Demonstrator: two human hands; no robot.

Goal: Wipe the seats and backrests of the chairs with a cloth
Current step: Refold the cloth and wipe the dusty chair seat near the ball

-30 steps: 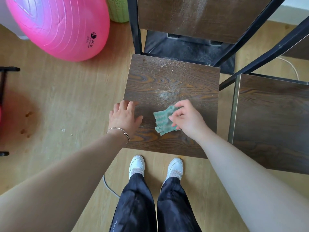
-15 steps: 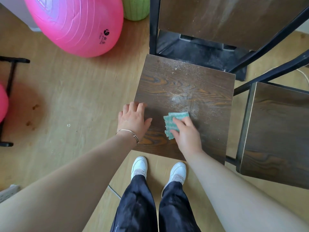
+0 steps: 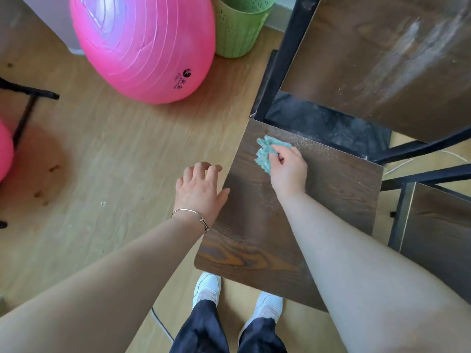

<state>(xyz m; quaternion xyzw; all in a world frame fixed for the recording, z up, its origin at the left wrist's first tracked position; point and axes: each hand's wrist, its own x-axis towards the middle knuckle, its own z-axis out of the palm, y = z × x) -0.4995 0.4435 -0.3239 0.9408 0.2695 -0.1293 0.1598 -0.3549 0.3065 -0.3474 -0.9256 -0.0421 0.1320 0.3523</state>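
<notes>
The right hand (image 3: 288, 171) grips the crumpled teal cloth (image 3: 266, 152) on the dark wood-grain chair seat (image 3: 280, 233). Behind the grip stands the dusty dark wooden backrest (image 3: 382, 59); left of it hovers the left hand (image 3: 200, 189), at the seat's edge.

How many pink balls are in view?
2. A large ball sits on the floor at top, beside the green basket; another ball is cut off by the left edge. Others may lie out of frame.
</notes>
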